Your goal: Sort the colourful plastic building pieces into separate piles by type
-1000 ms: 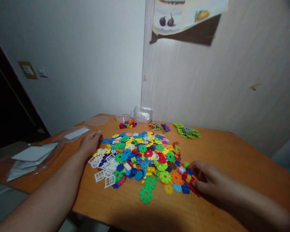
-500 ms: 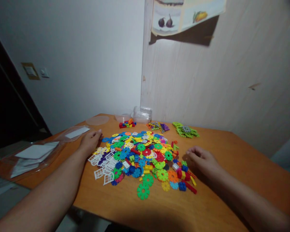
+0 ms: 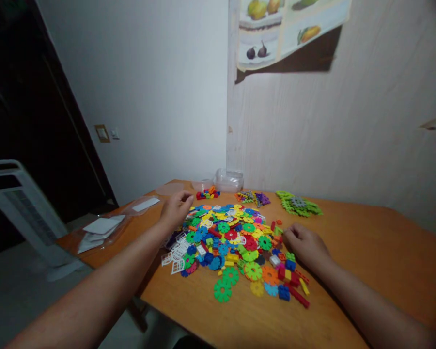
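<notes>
A heap of plastic building pieces, with notched discs such as a green disc (image 3: 223,291) and a red disc (image 3: 249,243), covers the middle of the table. White lattice frames (image 3: 178,266) lie along its left side. Over the heap's back left edge is my left hand (image 3: 176,209), fingers curled in; what they hold, if anything, I cannot make out. Beside the heap's right edge my right hand (image 3: 306,245) rests with its fingers bent and closed, their tips partly hidden. Close to it are a blue brick (image 3: 290,265) and red-and-yellow joined bricks (image 3: 288,277).
Small bricks (image 3: 208,193), linked purple pieces (image 3: 262,199) and stacked green pieces (image 3: 298,204) sit along the back. Clear plastic boxes (image 3: 229,181) stand by the wall. Plastic bags with white cards (image 3: 103,224) lie on the left of the wooden table (image 3: 189,310).
My view has turned left and tilted up a little. My left hand has risen and come in over the heap's back left edge. My right hand has moved closer to the heap.
</notes>
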### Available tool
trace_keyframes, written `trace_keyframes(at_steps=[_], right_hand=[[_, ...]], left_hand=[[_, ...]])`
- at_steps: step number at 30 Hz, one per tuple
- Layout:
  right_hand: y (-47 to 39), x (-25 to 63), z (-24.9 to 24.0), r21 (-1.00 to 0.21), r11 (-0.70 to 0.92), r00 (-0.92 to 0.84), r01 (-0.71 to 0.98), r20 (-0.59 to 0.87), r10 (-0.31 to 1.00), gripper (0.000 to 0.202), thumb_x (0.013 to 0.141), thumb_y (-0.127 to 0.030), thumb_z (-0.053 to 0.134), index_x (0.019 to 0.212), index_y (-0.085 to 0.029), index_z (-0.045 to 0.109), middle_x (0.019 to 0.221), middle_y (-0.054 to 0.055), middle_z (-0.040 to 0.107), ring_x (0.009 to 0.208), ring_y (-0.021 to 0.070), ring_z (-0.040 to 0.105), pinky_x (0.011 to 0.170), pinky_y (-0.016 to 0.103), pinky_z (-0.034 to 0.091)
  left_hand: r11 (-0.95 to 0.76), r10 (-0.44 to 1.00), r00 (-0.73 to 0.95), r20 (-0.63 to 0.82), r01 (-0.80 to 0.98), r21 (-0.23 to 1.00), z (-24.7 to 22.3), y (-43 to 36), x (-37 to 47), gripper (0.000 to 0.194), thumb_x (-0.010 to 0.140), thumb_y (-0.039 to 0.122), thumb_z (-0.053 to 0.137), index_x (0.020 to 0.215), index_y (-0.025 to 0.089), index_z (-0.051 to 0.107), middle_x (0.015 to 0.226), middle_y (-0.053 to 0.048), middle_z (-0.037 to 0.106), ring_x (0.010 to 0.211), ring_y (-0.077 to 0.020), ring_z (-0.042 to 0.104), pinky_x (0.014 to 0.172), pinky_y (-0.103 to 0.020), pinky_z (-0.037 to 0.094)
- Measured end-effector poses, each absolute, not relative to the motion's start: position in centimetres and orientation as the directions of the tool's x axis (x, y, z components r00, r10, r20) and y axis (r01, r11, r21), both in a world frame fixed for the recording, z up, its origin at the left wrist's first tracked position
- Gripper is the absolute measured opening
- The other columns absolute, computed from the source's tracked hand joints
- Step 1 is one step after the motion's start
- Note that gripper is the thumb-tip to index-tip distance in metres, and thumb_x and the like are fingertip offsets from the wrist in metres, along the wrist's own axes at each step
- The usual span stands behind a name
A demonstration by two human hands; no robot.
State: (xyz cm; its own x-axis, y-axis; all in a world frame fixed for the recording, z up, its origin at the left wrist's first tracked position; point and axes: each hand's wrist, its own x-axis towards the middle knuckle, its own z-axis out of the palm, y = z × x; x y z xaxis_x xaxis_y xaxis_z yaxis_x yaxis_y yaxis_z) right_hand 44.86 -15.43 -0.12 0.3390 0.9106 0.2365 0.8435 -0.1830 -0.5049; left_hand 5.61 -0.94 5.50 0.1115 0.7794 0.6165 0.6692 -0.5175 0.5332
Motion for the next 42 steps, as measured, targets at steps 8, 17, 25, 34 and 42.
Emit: trace_keyframes(at_steps=[8,17,25,34,42], right_hand=[[-15.4,44.7,0.2,-0.490,-0.163,0.311,0.856,0.237,0.920,0.031,0.092,-0.043,0.046,0.073,-0.023,0.059,0.069,0.001,0.064,0.065,0.0160,0.054,0.056,0.027,0.026],[-15.9,43.8,1.1,-0.444,-0.150,0.274,0.884,0.232,0.933,0.032,0.094,-0.045,0.045,0.075,-0.023,0.060,0.073,0.003,0.065,0.066,0.0164,0.053,0.055,0.028,0.023],[-15.6,43.9,0.8,-0.440,-0.118,0.244,0.890,0.242,0.939,0.033,0.094,-0.047,0.047,0.076,-0.023,0.061,0.073,0.003,0.068,0.066,0.0167,0.055,0.055,0.028,0.023],[-15.4,44.5,0.0,-0.521,-0.071,0.222,0.851,0.234,0.946,0.033,0.095,-0.045,0.042,0.074,-0.025,0.060,0.071,0.002,0.068,0.068,0.0187,0.061,0.057,0.028,0.028],[-15.0,45.0,-0.9,-0.568,-0.062,0.233,0.821,0.233,0.944,0.037,0.095,-0.049,0.041,0.072,-0.025,0.057,0.066,0.000,0.065,0.066,0.0196,0.062,0.057,0.028,0.031]], left_hand=[[-0.909,0.410,0.784,0.467,0.304,0.287,8.6,-13.0,19.1,0.019,0.096,0.034,0.056,0.098,0.021,0.071,0.098,-0.008,0.071,0.094,-0.0221,0.063,0.086,-0.036,0.047],[-0.974,0.224,0.947,0.230,0.222,0.037,7.1,-15.8,23.7,0.017,0.089,0.037,0.065,0.086,0.021,0.071,0.092,-0.008,0.064,0.092,-0.0252,0.057,0.079,-0.038,0.043],[-0.965,0.255,0.956,0.147,0.262,-0.030,7.2,-16.1,24.5,0.019,0.085,0.037,0.068,0.077,0.020,0.068,0.088,-0.008,0.065,0.088,-0.0249,0.056,0.072,-0.037,0.040],[-0.911,0.377,0.900,0.220,0.317,0.263,8.9,-13.0,22.4,0.025,0.087,0.043,0.068,0.093,0.019,0.068,0.086,-0.003,0.066,0.079,-0.0172,0.058,0.069,-0.028,0.042],[-0.424,0.906,0.343,0.248,0.739,0.523,9.2,1.5,13.7,0.014,0.082,0.028,0.067,0.076,0.015,0.063,0.070,0.002,0.058,0.065,-0.0111,0.050,0.059,-0.022,0.036]])
